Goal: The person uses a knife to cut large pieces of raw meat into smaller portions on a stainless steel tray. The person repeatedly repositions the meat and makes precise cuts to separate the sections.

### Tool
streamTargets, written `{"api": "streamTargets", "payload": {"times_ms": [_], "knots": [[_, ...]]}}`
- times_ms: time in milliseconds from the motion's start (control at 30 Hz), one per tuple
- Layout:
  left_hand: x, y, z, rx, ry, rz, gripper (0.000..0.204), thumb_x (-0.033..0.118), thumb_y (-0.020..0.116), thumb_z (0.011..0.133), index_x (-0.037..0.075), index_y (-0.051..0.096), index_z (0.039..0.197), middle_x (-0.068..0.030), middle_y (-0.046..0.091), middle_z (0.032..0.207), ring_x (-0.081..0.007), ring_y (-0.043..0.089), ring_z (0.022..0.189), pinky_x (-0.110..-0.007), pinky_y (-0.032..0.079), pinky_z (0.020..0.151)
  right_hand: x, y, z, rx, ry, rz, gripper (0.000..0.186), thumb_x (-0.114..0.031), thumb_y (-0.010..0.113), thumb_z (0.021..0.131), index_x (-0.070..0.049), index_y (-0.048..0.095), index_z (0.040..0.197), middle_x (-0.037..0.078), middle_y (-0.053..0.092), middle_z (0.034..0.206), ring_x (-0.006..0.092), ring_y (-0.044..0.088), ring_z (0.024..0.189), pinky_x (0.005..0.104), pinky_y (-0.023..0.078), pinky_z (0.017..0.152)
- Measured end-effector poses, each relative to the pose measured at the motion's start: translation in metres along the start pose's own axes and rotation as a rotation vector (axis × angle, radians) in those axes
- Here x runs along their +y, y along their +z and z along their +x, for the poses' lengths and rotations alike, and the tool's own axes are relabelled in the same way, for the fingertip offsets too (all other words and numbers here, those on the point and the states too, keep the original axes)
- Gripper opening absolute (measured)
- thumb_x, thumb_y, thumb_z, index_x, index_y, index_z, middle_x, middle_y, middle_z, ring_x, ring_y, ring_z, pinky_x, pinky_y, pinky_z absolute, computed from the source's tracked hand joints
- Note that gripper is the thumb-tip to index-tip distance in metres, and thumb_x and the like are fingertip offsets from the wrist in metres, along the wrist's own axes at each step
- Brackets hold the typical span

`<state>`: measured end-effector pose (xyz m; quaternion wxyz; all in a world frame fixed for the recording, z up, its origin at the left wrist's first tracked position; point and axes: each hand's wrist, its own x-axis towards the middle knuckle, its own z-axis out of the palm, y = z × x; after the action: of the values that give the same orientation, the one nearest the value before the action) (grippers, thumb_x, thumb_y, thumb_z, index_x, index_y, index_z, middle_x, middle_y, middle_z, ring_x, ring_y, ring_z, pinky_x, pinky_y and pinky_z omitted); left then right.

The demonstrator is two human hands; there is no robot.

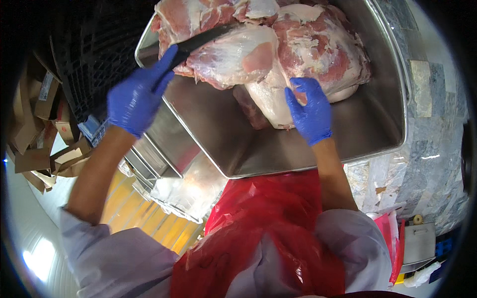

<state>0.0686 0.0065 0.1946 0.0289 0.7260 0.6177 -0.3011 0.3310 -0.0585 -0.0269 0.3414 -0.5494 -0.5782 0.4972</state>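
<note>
My left hand point(133, 102), in a blue glove, is closed round the dark handle of a knife point(211, 36). Its long blade reaches right, lying against a large cut of raw meat point(233, 57) with pale membrane. My right hand point(312, 111), also gloved in blue, has its thumb and index finger curled into a pinch at the edge of a big fat-covered piece of meat point(323, 54). The other fingers are folded. Both cuts rest in a deep metal bin point(293, 151), with more meat point(194, 20) at its far side.
Left of the bin is a lower metal tub point(159, 144), beside a clear plastic-lined crate point(186, 188). Torn cardboard boxes point(47, 124) pile up at the far left, near a black grid rack point(94, 54). A red apron point(268, 218) covers my front, touching the bin's near rim.
</note>
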Motion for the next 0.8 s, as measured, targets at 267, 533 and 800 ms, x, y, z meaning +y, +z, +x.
{"api": "streamTargets", "payload": {"times_ms": [267, 533, 800], "knots": [[-0.019, 0.07, -0.006, 0.245, 0.029, 0.077, 0.052, 0.037, 0.06, 0.089, 0.042, 0.043, 0.139, -0.0094, 0.053, 0.067, -0.0267, 0.056, 0.05, -0.039, 0.046, 0.045, -0.003, 0.022, -0.015, -0.048, 0.02, -0.03, 0.028, -0.022, 0.07, 0.08, -0.008, 0.061, 0.103, 0.015, 0.062, 0.098, 0.0347, 0.062, 0.087, 0.0433, 0.049, 0.076], [-0.018, 0.105, -0.008, 0.311, -0.037, -0.008, 0.053, 0.028, 0.066, 0.086, 0.034, 0.05, 0.136, -0.0091, 0.055, 0.068, -0.0254, 0.056, 0.051, -0.038, 0.046, 0.047, -0.012, 0.045, -0.009, -0.011, 0.046, -0.009, 0.032, -0.023, 0.07, 0.08, -0.006, 0.06, 0.105, 0.015, 0.061, 0.101, 0.0344, 0.062, 0.087, 0.0429, 0.05, 0.076], [-0.001, 0.151, -0.013, 0.434, -0.125, -0.155, 0.053, 0.036, 0.067, 0.083, 0.037, 0.052, 0.134, -0.0057, 0.051, 0.065, -0.0236, 0.051, 0.044, -0.038, 0.042, 0.042, -0.023, 0.077, -0.008, 0.08, -0.005, 0.071, 0.041, -0.026, 0.074, 0.078, -0.004, 0.052, 0.105, 0.014, 0.056, 0.099, 0.033, 0.059, 0.085, 0.0402, 0.05, 0.071]]}}
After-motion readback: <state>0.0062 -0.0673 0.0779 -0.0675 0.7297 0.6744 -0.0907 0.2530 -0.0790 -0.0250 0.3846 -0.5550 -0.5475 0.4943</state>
